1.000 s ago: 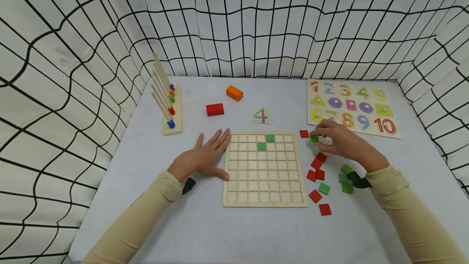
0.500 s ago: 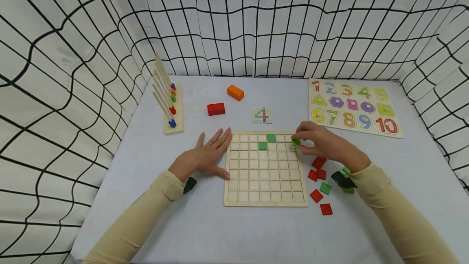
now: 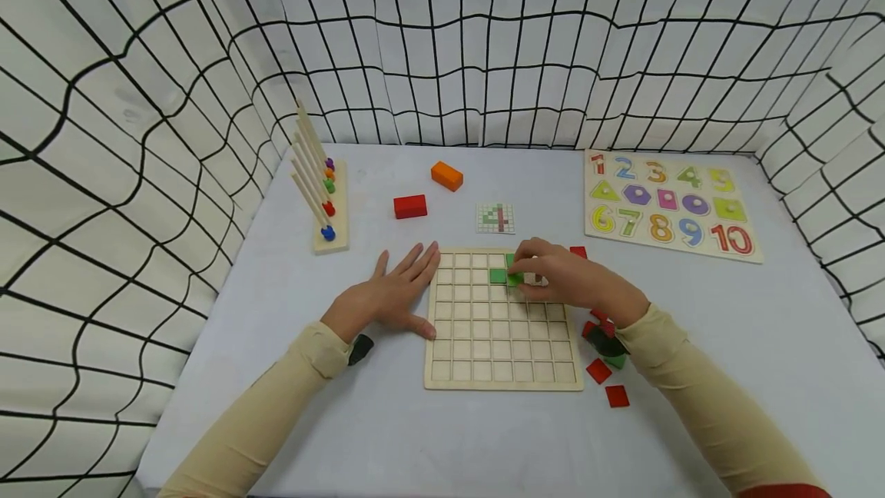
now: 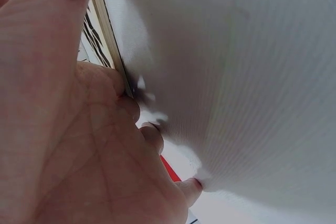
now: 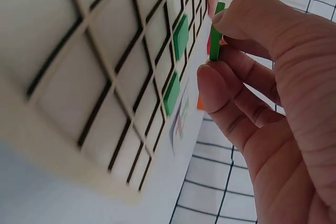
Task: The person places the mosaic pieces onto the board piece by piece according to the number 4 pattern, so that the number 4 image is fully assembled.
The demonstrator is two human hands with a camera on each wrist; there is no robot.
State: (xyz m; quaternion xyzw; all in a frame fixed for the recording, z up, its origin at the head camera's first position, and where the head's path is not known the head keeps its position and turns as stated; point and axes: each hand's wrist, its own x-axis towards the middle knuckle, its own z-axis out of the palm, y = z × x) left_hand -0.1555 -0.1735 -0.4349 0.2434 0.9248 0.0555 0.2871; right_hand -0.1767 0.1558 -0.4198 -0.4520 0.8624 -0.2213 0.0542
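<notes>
A square wooden grid board lies flat on the table. Thumb and fingers of my right hand pinch a thin green square tile, held above the board's upper part. Set in the grid cells are two green tiles, one green tile and another green tile in the right wrist view. Fingers spread and straight, my left hand rests flat on the table, its fingertips and thumb at the board's left edge. In the left wrist view the palm fills the left half.
Loose red tiles and green ones lie right of the board, partly hidden by the right sleeve. Behind it are a pattern card, a red block and an orange block. A peg stand and a number puzzle flank these.
My right hand has carried the green tile leftward from the loose tiles to over the board, close to the two tiles in the grid. My left hand has stayed in place.
</notes>
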